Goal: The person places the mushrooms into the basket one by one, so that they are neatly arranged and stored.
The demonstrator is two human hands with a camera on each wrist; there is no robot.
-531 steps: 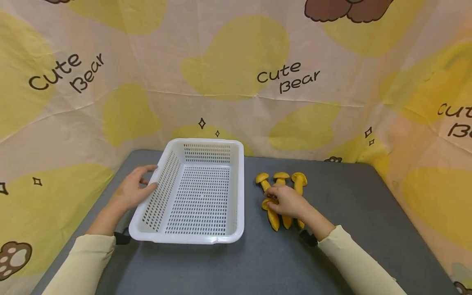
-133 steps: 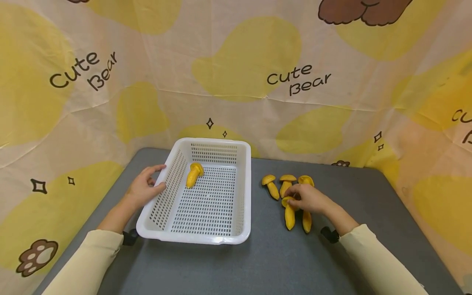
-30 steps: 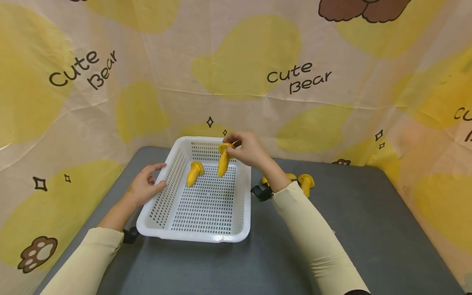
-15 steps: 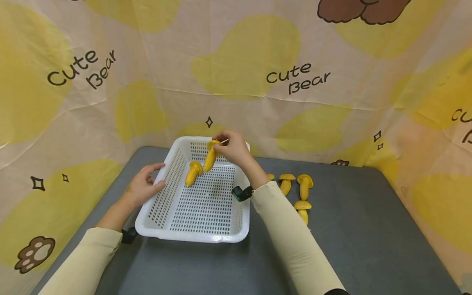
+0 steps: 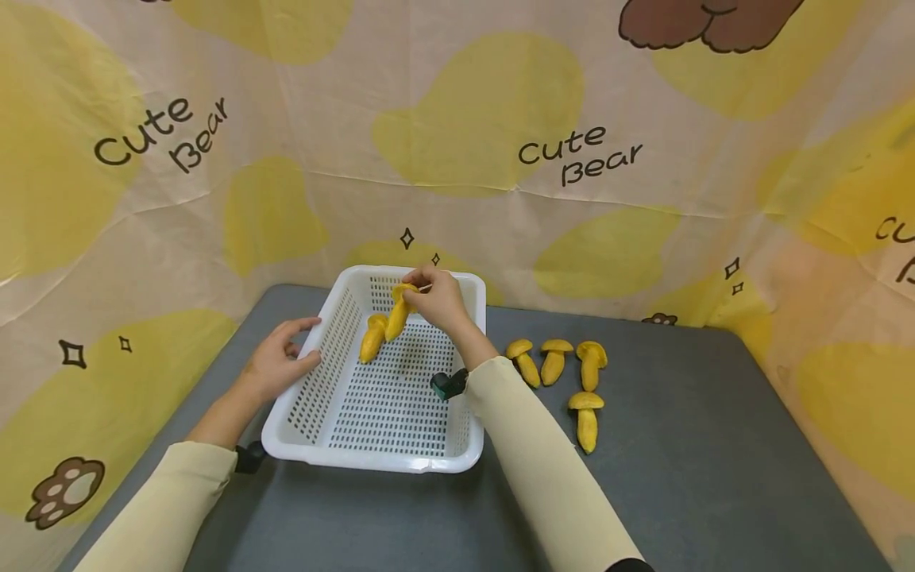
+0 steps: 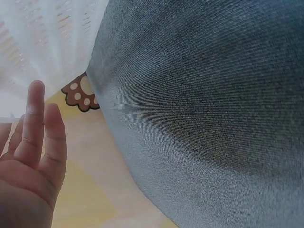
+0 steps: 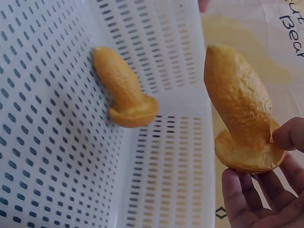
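Observation:
My right hand pinches a yellow mushroom by its cap, stem pointing down, inside the white perforated basket. In the right wrist view the thumb and fingers hold that mushroom's cap. Another mushroom lies on the basket floor near the left wall, close beside the held one. At the basket's left rim rests my left hand, thumb and fingertips touching it. The left wrist view shows the left hand's fingers extended beside the basket wall.
Several more mushrooms lie right of the basket on the grey table: three in a row, the middle one among them, and one mushroom nearer the front. A patterned cloth hangs behind the table.
Long before, the basket held nothing; later one mushroom lay in it. My right hand has carried another from the table group, then lowered it leftward beside the first. The left hand stays at the rim.

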